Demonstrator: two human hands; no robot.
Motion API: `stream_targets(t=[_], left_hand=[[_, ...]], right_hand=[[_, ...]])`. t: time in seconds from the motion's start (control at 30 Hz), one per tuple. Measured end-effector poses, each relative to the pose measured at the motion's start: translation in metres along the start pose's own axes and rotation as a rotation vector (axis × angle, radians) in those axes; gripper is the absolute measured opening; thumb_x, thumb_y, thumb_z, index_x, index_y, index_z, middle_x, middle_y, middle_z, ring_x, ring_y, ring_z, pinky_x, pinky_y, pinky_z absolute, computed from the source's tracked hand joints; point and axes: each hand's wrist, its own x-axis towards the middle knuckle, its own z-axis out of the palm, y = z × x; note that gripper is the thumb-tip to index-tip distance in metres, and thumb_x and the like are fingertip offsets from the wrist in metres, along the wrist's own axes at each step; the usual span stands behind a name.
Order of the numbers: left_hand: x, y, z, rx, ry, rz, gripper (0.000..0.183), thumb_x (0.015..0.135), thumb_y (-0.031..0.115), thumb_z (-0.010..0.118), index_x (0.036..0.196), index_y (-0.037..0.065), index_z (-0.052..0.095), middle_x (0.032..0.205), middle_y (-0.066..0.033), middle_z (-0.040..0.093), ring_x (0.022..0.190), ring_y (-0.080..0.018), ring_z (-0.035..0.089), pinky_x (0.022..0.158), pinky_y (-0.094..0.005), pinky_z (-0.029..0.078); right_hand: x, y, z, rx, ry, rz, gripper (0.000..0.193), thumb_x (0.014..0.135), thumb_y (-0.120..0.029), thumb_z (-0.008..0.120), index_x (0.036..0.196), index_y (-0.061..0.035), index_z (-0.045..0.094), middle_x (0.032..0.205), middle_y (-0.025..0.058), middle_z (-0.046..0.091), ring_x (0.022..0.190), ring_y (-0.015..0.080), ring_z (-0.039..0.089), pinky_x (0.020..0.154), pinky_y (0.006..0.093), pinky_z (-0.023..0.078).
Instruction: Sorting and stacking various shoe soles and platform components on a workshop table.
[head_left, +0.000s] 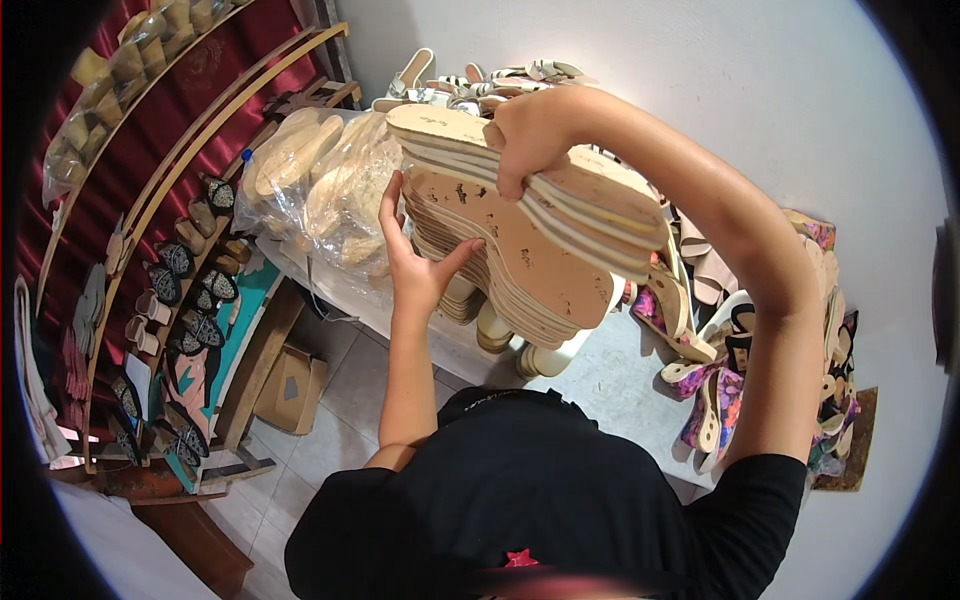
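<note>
My right hand grips an upper stack of several beige shoe soles across its narrow waist, with the thumb over the near edge. Directly below is a lower stack of shoe soles, brown on top with handwritten marks. Against the left side of that lower stack is my left hand, its thumb over the top face and its fingers along the edge. The upper stack covers the far part of the lower one; whether they touch is hard to tell. More pale soles or heels show underneath.
Clear plastic bags of wooden-coloured soles lie to the left on the white table. White sandals are piled behind, floral wedge shoes at right. A curved shoe rack stands left, a cardboard box on the floor.
</note>
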Motion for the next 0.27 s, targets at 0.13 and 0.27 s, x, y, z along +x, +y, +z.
stream_targets(t=[0.13,0.27], left_hand=[[-0.003,-0.007,0.005,-0.078,-0.011,-0.032,0.113,0.053,0.018,0.087,0.141,0.002,0.016,0.141,-0.0182,0.026,0.129,-0.0293,0.03,0.107,-0.0394,0.025],[-0.008,-0.015,0.006,-0.055,-0.063,-0.086,0.115,0.056,0.018,0.086,0.142,0.003,0.01,0.144,-0.0185,0.022,0.131,-0.0317,0.026,0.108,-0.0401,0.024]], right_hand=[[0.006,-0.005,0.015,0.072,-0.059,0.053,0.041,0.053,-0.032,0.072,0.078,-0.0013,0.063,0.075,0.0125,0.064,0.072,0.0236,0.061,0.064,0.0347,0.048],[0.018,-0.014,0.029,-0.012,-0.083,0.076,0.05,0.053,-0.034,0.071,0.094,-0.0052,0.067,0.09,0.0161,0.066,0.085,0.0234,0.063,0.075,0.0351,0.049]])
